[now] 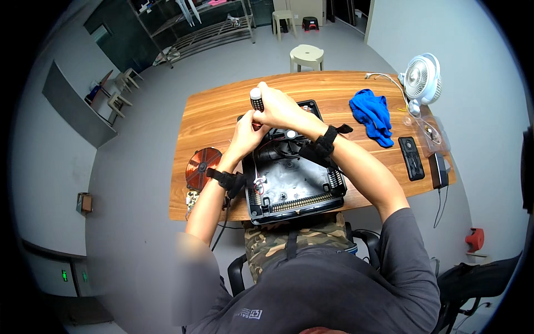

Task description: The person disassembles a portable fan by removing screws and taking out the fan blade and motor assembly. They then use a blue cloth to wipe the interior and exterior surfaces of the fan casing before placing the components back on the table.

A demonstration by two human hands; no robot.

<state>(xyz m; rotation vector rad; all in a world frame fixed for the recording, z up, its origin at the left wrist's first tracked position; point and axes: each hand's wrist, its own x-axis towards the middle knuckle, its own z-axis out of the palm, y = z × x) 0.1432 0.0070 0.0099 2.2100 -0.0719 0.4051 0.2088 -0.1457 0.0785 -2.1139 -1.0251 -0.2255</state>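
Note:
My right hand (273, 106) grips a screwdriver (256, 98) with a black, patterned handle and a white cap, its lower end hidden by my fingers. Just below it, my left hand (246, 133) has its fingers curled close to the tool; what they hold is hidden. A small reddish part (256, 125) shows between the hands. Both are over the far left corner of an open black plastic appliance housing (288, 183), apparently of an induction cooker. Inside the housing sits a black cooling fan (290, 144), with thin red and white wires (259, 183) nearer to me.
Left of the housing lies a copper induction coil (203, 168) on the wooden table (221, 104). To the right are a blue cloth (372, 117), a black phone-like device (411, 158), a black box (438, 170), a clear plastic tray (434, 135) and a white fan (419, 81) with its cable.

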